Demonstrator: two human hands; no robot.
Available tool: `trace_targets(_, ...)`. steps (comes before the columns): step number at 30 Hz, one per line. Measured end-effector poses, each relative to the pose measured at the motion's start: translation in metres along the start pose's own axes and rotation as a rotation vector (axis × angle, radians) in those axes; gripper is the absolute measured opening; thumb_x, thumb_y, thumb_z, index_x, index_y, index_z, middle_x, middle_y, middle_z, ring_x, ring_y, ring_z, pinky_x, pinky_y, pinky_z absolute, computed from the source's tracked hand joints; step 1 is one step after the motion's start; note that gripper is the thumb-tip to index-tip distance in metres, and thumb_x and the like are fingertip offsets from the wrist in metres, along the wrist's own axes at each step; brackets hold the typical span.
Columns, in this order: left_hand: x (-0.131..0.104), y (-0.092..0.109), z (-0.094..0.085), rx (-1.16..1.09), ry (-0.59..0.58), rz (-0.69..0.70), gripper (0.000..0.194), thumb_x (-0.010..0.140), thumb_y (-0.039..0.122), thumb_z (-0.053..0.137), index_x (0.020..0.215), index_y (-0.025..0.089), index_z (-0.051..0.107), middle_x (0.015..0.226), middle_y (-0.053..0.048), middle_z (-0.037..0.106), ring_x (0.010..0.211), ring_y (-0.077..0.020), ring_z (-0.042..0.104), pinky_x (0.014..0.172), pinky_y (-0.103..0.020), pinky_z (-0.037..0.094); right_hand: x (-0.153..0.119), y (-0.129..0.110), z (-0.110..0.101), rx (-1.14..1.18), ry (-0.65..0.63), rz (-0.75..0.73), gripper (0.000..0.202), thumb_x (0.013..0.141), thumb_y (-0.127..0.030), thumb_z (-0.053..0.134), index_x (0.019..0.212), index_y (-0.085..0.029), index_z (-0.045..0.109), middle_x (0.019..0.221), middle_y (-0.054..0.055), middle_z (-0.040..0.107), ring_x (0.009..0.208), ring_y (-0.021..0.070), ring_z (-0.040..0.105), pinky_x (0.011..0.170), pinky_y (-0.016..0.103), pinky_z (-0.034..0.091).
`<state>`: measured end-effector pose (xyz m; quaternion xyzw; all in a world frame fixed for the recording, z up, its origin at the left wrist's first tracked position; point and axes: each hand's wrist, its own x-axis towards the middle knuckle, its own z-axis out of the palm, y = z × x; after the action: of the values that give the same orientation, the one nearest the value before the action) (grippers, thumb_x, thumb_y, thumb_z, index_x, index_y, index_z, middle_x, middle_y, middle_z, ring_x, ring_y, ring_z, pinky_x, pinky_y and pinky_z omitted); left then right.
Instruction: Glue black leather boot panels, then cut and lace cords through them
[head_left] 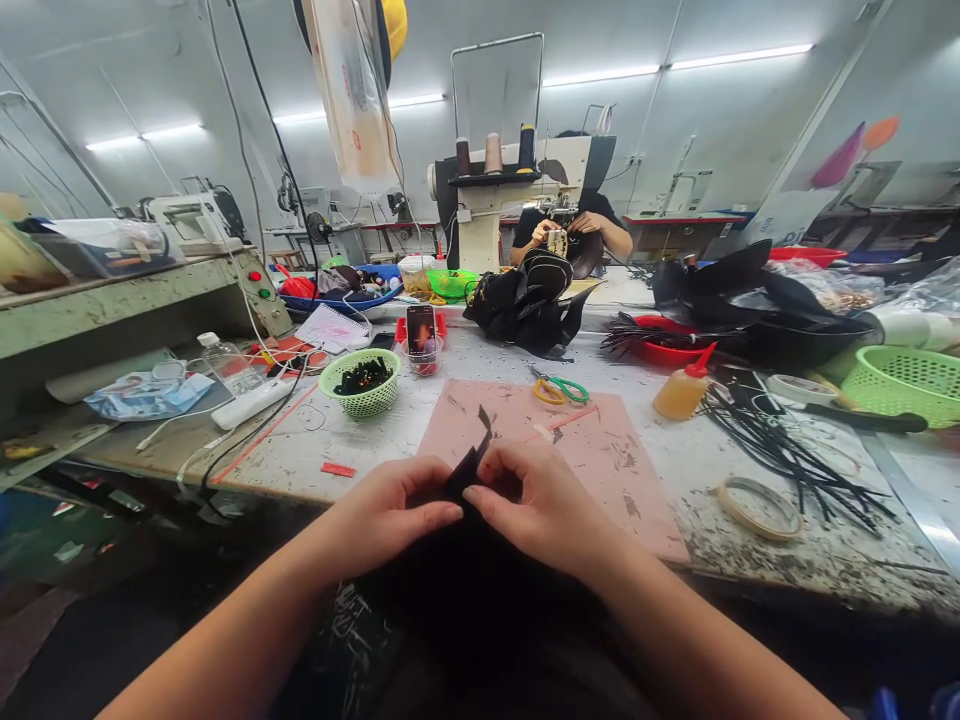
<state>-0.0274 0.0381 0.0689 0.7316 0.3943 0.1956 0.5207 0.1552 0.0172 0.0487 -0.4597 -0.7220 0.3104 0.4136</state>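
Observation:
Between my two hands is a piece of black material (466,470), with a narrow strip end sticking up from it. My left hand (411,505) pinches its left side between thumb and fingers. Close beside it, my right hand (529,495) grips the right side, fingers curled and thumb on top. The lower part of the piece blends into the dark area below my hands, so its full shape is hidden. Just beyond my hands lies a pink mat (600,465), with scissors (559,388) with orange and green handles on its far edge.
On the left stand a green basket (361,400) of black bits and a propped phone (421,330). To the right are a glue bottle (682,388), a tape roll (759,508) and black strips (795,450). Black pieces (525,305) are heaped ahead, before a co-worker (600,225) at a sewing machine (480,225).

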Motion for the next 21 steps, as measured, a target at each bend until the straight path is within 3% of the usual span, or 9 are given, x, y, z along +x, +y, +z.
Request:
trace_targets(7,0.000,0.001,0.003,-0.109,0.010,-0.053,0.019,0.075,0.030,0.060,0.090,0.017,0.061,0.089,-0.002,0.065,0.079,-0.0167,0.057,0.069,-0.026,0.047,-0.003,0.002,0.001,0.083,0.050,-0.021,0.009,0.074,-0.022,0.055,0.067,-0.019,0.050,0.061,-0.002,0.055,0.056,0.0097,0.049,0.051,0.020,0.039)
trace_targets(10,0.000,-0.002,0.002,-0.156,0.012,-0.105,0.020,0.074,0.033,0.062,0.086,0.017,0.063,0.080,0.000,0.064,0.071,-0.0151,0.056,0.063,-0.024,0.045,-0.004,0.006,0.002,0.052,0.074,-0.072,0.008,0.075,-0.021,0.057,0.068,-0.019,0.052,0.061,-0.002,0.056,0.056,0.0099,0.050,0.051,0.021,0.039)
trace_targets(16,0.003,-0.005,0.001,-0.270,0.085,-0.189,0.029,0.070,0.043,0.063,0.066,0.014,0.063,0.054,0.005,0.054,0.050,-0.0079,0.043,0.047,-0.018,0.035,-0.014,0.009,0.011,-0.171,0.198,-0.392,0.011,0.082,-0.018,0.052,0.072,-0.018,0.058,0.073,0.004,0.061,0.067,0.0143,0.054,0.063,0.027,0.042)
trace_targets(19,0.004,-0.005,0.002,-0.333,0.125,-0.190,0.031,0.066,0.043,0.067,0.060,0.014,0.061,0.051,0.005,0.052,0.049,-0.0068,0.042,0.046,-0.017,0.034,-0.022,0.004,0.012,-0.197,0.062,-0.511,0.012,0.082,-0.018,0.052,0.072,-0.018,0.058,0.074,0.004,0.063,0.070,0.0155,0.054,0.068,0.030,0.041)
trace_targets(21,0.004,-0.005,0.003,-0.338,0.136,-0.200,0.031,0.064,0.043,0.069,0.060,0.014,0.061,0.051,0.005,0.053,0.048,-0.0067,0.043,0.047,-0.017,0.035,-0.023,0.002,0.010,-0.069,-0.057,-0.443,0.010,0.080,-0.020,0.056,0.070,-0.019,0.057,0.071,0.002,0.062,0.067,0.0135,0.054,0.065,0.027,0.042)
